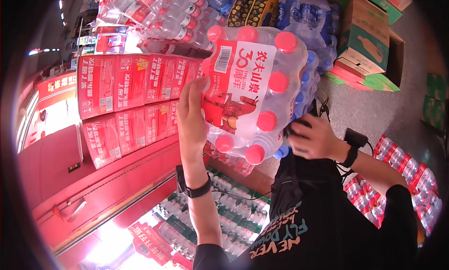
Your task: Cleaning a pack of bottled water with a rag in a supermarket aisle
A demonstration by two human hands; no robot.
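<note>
You have the red-capped bottle pack (252,90) between your 2 hands, right of the red cartons (128,85), its long axis running away from you. Your left hand (191,106), nearer the cartons, grips the pack's carton-facing side. Your right hand (311,138) curls, blurred, by the side away from the cartons; its hold I cannot tell.

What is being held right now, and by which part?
A clear plastic-wrapped pack of red-capped bottles, held at its left side by the left hand. The right hand is blurred by the lower right edge; its contact cannot be told.
</note>
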